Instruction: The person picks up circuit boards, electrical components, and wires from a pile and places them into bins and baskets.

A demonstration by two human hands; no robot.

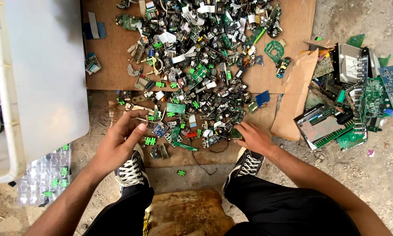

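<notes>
A wide heap of small electronic scrap (196,65), made of green circuit bits, connectors and ribbon cables, lies on brown cardboard (109,65) in front of me. My left hand (118,142) hovers at the heap's near left edge, palm partly up, fingers curled and apart; I see nothing in it. A small green connector (149,140) lies just right of its thumb. My right hand (252,136) rests on the heap's near right edge, fingertips pinching a small dark green component (236,133). My black-and-white sneakers (131,170) stand below both hands.
A big white plastic bin (39,74) stands at the left, with a clear blister tray (45,175) holding green parts beside it. Larger circuit boards and metal drive cases (349,100) are piled at the right on dusty ground. A worn brown seat (187,212) is between my legs.
</notes>
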